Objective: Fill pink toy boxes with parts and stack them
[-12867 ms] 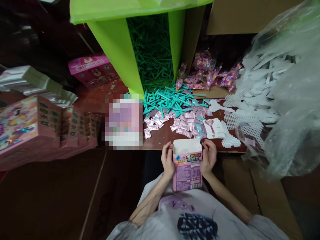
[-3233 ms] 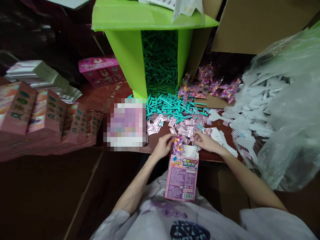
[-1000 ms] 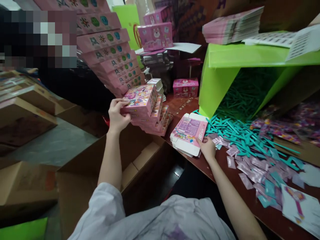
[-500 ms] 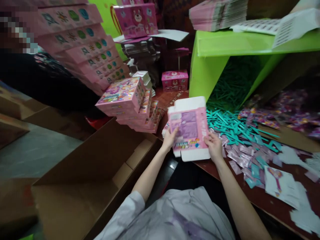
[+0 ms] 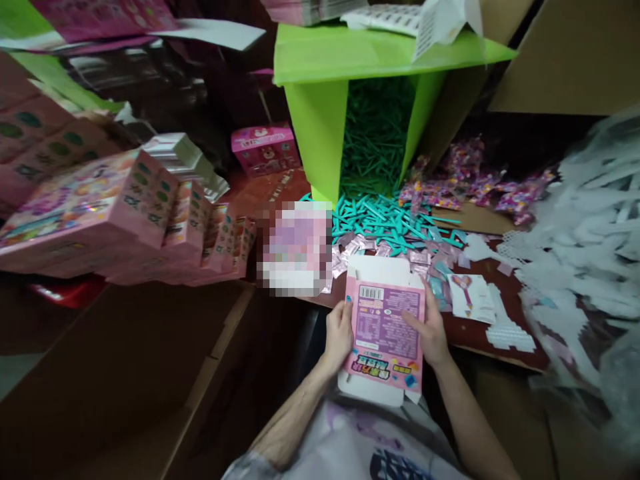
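Between my two hands is a pink and purple cardboard box (image 5: 387, 333) with printed text and a barcode, its white end flaps sticking out at both ends. My left hand (image 5: 340, 333) grips its left edge, and my right hand (image 5: 431, 330) holds the right edge with fingers over the printed face. Just beyond the box, small shiny sachets (image 5: 350, 250) and teal plastic sticks (image 5: 380, 220) lie in a heap on the dark red table (image 5: 270, 193). A white card with a pink printed shape (image 5: 470, 297) lies right of my right hand.
Stacked pink boxes (image 5: 85, 207) stand at left above a large open carton (image 5: 125, 373). A bright green box (image 5: 320, 127) full of teal sticks is at the back. Colourful wrapped packets (image 5: 465, 177) and a clear bag of white pieces (image 5: 575, 220) fill the right side.
My view has swung to the right. Both hands have brought the box closer to my body, and its printed back now shows sharply with both hands still on it.
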The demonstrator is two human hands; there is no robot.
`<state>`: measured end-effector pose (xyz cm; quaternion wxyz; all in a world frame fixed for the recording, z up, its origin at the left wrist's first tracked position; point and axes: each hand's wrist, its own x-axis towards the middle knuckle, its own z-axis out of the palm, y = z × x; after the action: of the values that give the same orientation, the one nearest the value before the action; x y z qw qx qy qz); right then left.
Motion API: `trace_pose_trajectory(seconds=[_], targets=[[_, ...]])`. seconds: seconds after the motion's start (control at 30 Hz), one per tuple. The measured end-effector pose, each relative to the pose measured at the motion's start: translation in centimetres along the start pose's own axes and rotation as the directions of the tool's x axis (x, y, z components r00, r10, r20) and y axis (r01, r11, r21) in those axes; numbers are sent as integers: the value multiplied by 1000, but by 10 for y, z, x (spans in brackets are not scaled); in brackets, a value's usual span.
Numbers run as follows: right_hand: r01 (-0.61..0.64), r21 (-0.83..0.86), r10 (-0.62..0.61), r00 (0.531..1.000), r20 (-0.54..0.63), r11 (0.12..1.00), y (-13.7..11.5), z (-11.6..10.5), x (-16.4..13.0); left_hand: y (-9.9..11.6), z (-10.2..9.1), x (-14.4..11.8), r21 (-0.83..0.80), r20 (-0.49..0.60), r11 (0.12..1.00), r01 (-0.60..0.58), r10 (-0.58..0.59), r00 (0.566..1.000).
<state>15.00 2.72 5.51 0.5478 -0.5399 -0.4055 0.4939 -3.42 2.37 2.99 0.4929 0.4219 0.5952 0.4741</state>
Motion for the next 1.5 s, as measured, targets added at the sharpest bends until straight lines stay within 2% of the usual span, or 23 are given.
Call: trace_pose_trajectory(seconds=[0.1,0.17,0.27,0.33,0.4,0.5,0.57,0.63,0.73,0.83,0.97,1.07,1.13,1.2,1.23,1.27,1.3,1.33,1.37,1.4,1.43,1.47,1.5], targets=[[-76,6,76,996,-51,997,23,-11,0,-11,1,-10,86,30,995,-56,53,998],[-116,-47,110,986,-125,992,38,-14,1,-12,-1,-8,107,130,988,-114,100,986],[-164,-114,148,980,-133,980,52,-11,5,-8,-3,4,79,253,977,-199,174,952],[-142,-112,128,984,-126,984,54,-4,7,-7,-2,12,40,258,981,-188,172,951],[-91,-57,82,987,-135,994,54,5,8,-8,-2,18,-6,263,993,-119,117,958],[-71,92,79,993,-83,993,54,17,6,-14,-1,22,-100,208,994,-33,53,977],[-95,132,98,995,-19,987,54,22,4,-19,-2,23,-153,117,987,-48,66,991],[-78,78,78,997,2,994,55,25,2,-24,-2,24,-150,84,984,-92,105,991],[12,-37,-13,999,-35,999,56,26,1,-27,-1,24,-104,82,985,-141,149,985],[61,-35,-63,996,-60,998,56,25,0,-26,0,22,-117,33,984,-137,141,989],[58,-40,-61,995,-79,998,60,24,-4,-23,-2,17,-117,41,984,-138,143,989],[40,-84,-48,994,-98,996,61,27,-11,-26,-1,7,-87,8,987,-134,135,991],[31,-124,-39,997,-60,992,57,26,-15,-28,1,-3,-43,-10,993,-112,112,994],[63,-200,-64,998,1,978,51,17,-14,-29,5,-14,31,-42,997,-74,75,996],[100,-268,-108,994,-12,958,47,7,-11,-27,6,-19,72,-72,996,-48,53,996],[135,-366,-174,982,-76,921,43,-7,-7,-24,7,-23,108,-106,994,-23,34,994],[144,-492,-261,948,-179,859,39,-24,0,-19,6,-26,132,-128,991,-8,25,991],[100,-626,-357,885,-300,773,36,-44,8,-11,5,-28,141,-128,990,-11,29,991],[-9,-737,-434,804,-407,675,33,-66,16,-1,4,-28,137,-97,990,-38,52,994],[-150,-800,-462,749,-475,580,32,-87,24,13,2,-28,122,-42,988,-95,101,994],[-278,-819,-443,731,-519,501,31,-107,32,29,1,-27,101,31,978,-182,179,983],[-371,-821,-396,740,-543,433,31,-123,37,46,0,-26,80,122,952,-296,286,950],[-429,-820,-340,760,-554,378,31,-135,42,64,1,-25,59,225,898,-436,413,882]])
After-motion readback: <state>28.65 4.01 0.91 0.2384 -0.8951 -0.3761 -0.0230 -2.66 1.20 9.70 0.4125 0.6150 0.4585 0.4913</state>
